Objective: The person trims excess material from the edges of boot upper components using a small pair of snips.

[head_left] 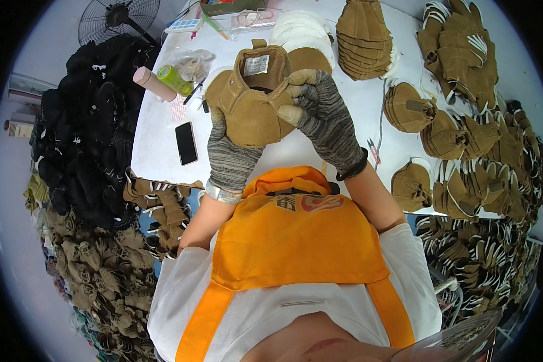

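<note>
Above the near part of the white table I hold up a brown shoe upper (256, 114), its collar opening facing up and a white label showing inside. My left hand (232, 157), in a grey knit glove, grips its lower left side; some of those fingers are hidden behind it. With tan-tipped gloved fingers, my right hand (323, 114) pinches the upper's right edge near the collar. Behind it lie other brown pieces (309, 59) and a stack of white insole-shaped pieces (298, 30).
A black phone (186, 143), pink bottle (154, 84) and green container (174, 79) are on the table's left. Stacked brown uppers (363, 45) stand at the back, more (410, 108) to the right. Small snips (374, 152) lie by my right wrist. Black uppers (90, 133) are heaped at left.
</note>
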Available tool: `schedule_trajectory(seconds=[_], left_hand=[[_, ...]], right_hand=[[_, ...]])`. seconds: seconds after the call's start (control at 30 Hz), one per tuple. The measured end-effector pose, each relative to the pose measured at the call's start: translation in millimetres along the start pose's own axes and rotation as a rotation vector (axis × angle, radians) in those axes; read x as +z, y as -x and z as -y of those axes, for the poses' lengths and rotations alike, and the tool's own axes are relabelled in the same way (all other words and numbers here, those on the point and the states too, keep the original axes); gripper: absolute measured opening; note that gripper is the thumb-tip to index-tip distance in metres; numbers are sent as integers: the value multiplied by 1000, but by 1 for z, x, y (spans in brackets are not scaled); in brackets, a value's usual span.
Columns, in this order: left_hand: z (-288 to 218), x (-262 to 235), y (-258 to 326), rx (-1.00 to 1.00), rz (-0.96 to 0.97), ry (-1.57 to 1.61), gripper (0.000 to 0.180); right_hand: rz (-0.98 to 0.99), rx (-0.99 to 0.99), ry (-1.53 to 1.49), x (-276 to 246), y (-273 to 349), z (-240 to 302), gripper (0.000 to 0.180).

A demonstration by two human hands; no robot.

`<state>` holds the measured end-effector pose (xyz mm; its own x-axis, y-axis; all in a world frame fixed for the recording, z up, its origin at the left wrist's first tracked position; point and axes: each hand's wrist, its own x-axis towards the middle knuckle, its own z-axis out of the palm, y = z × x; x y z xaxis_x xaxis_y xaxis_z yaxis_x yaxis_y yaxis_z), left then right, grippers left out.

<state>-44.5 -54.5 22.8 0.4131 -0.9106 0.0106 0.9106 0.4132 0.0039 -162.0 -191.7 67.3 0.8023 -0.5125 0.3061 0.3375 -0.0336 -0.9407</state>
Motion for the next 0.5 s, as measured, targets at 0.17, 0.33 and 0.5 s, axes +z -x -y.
schedule_trajectory(seconds=[0.17,0.33,0.5], left_hand=[[-4,-2,-4,-32,8,18,57],[-10,-9,-7,-113,-60,-1,52],[-9,-12,-5,-192,12,92,53]], right_hand=[[0,-33,50,-4,-5,2,37],[-192,-80,342,-44,-35,6,40],[79,70,557,-59,-74,-10,51]])
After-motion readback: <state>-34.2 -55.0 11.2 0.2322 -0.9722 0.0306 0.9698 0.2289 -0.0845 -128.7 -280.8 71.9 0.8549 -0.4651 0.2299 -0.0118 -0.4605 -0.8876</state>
